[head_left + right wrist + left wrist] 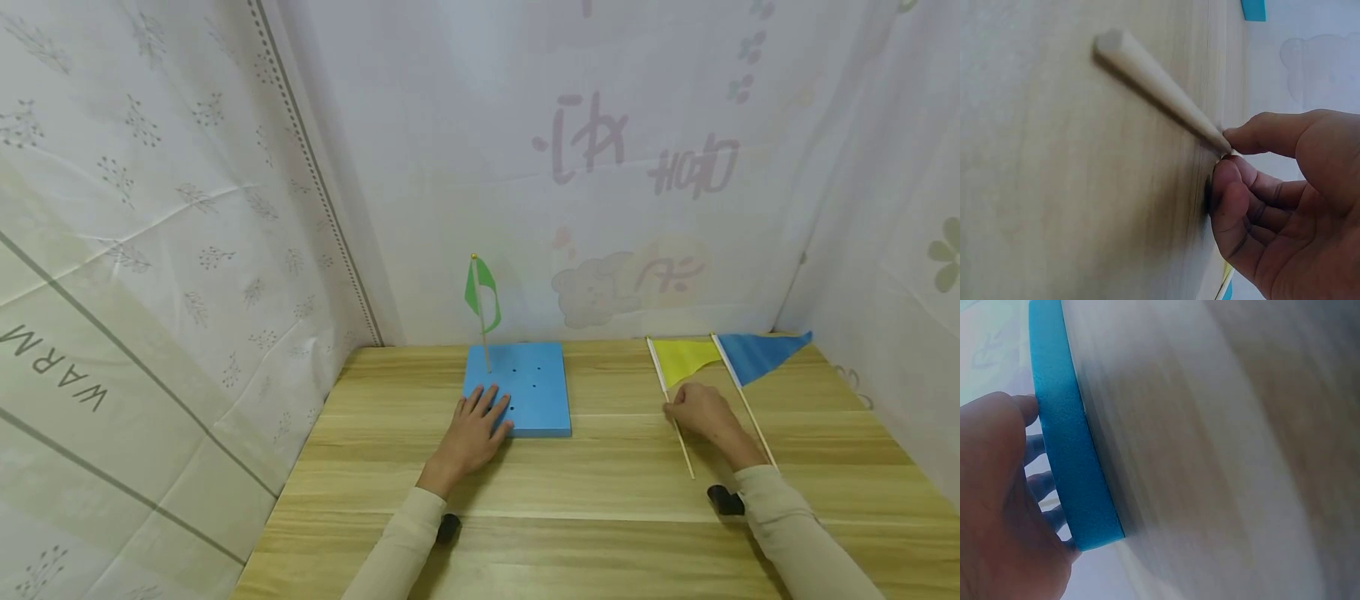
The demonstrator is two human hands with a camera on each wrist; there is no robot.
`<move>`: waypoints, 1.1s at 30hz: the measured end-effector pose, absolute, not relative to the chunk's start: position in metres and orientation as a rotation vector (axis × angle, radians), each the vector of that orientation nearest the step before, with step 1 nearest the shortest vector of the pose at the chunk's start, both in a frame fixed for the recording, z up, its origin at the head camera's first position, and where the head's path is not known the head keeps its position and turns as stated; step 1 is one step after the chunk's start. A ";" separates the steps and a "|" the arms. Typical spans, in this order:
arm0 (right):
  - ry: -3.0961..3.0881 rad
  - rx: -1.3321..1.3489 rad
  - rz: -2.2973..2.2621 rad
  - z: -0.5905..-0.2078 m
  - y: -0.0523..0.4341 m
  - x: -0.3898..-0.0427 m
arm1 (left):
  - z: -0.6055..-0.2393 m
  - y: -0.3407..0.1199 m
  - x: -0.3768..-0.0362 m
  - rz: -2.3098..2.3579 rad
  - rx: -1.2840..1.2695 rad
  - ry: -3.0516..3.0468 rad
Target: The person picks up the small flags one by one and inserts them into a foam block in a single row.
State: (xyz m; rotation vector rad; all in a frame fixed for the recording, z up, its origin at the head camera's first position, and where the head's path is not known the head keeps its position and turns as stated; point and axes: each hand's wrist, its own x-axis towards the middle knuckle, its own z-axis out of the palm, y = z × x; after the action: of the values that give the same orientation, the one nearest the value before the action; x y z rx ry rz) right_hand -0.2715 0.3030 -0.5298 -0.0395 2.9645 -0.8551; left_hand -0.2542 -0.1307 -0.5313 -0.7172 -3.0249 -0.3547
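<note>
Table [615,483]; 3 flags [759,358]; left hand [471,435] spread, seemingly touching 1 block [547,404]; right hand [703,412] pinches yellow flag [681,360]

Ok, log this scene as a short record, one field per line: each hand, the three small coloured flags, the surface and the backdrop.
Left hand: fingers spread, touching the flat blue board
Right hand: pinching the thin wooden stick of the triangular yellow flag
Green flag: standing in the board near its far left corner, leaning slightly
Triangular blue flag: right of the yellow one
Surface: wood-grain table
Backdrop: pale printed fabric
</note>
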 end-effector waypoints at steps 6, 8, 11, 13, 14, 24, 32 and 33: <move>2.920 -0.020 -0.867 -0.528 0.301 -0.274 | -0.530 -0.131 -0.252 -0.326 -0.720 -3.002; 2.920 -0.020 -0.879 -0.526 0.299 -0.274 | -0.530 -0.131 -0.252 -0.328 -0.725 -2.995; 2.919 -0.023 -0.887 -0.525 0.298 -0.274 | -0.530 -0.131 -0.252 -0.339 -0.737 -2.982; 2.913 -0.021 -0.888 -0.525 0.298 -0.275 | -0.530 -0.131 -0.253 -0.339 -0.745 -2.983; 2.906 -0.017 -0.888 -0.525 0.298 -0.275 | -0.530 -0.131 -0.253 -0.342 -0.748 -2.984; 2.844 0.010 -0.964 -0.519 0.300 -0.271 | -0.528 -0.130 -0.253 -0.352 -0.755 -2.984; 2.870 -0.017 -0.954 -0.514 0.300 -0.271 | -0.527 -0.129 -0.251 -0.377 -0.756 -2.971; 2.877 -0.022 -0.950 -0.512 0.300 -0.271 | -0.528 -0.129 -0.252 -0.376 -0.754 -2.969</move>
State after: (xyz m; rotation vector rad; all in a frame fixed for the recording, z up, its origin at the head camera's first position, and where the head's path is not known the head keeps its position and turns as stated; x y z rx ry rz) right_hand -0.2706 0.2998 -0.5124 -0.0221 2.8772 -0.9499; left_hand -0.2515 -0.1292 -0.5281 -0.7539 -2.9686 -0.3759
